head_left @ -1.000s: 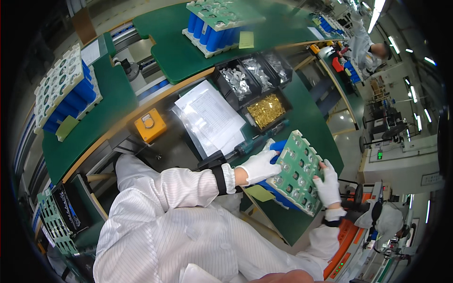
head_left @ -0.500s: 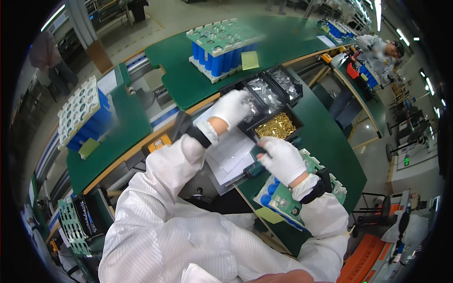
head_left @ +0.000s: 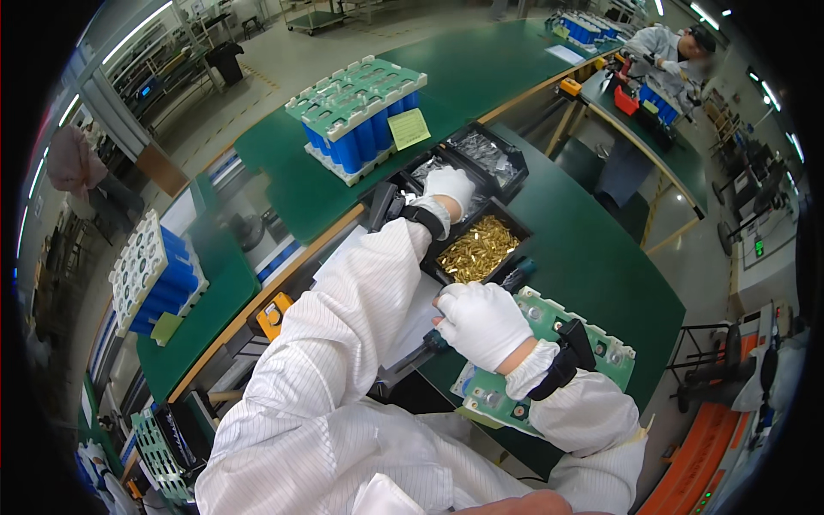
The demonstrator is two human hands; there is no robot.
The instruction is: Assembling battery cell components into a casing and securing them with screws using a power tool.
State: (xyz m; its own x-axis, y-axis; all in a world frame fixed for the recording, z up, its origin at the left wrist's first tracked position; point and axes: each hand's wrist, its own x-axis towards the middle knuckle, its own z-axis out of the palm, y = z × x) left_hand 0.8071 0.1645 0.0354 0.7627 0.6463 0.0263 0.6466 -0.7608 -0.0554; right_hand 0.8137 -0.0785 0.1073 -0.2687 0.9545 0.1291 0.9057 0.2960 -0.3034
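Observation:
My left hand (head_left: 451, 187), in a white glove, reaches into the black parts bins; its fingertips are hidden among silvery pieces. Right beside it is a black bin (head_left: 526, 233) heaped with brass-coloured screws or standoffs (head_left: 481, 247). My right hand (head_left: 482, 322), also gloved, is just on the near side of that bin with its fingers curled in; whatever they hold cannot be made out. A dark power screwdriver (head_left: 429, 348) lies partly under this hand. Below my right wrist is a battery pack with a green top plate (head_left: 614, 359).
A battery pack of blue cells (head_left: 348, 148) with a yellow note (head_left: 409, 128) stands beyond the bins. Another blue pack (head_left: 159, 287) sits at the left. An orange-yellow box (head_left: 275, 315) is at the bench edge. A co-worker (head_left: 665, 51) works at the far right bench.
The view has shifted. My left hand has moved over the bins, with its arm stretched further across. My right hand's fingers have curled in, and it now covers more of the screwdriver.

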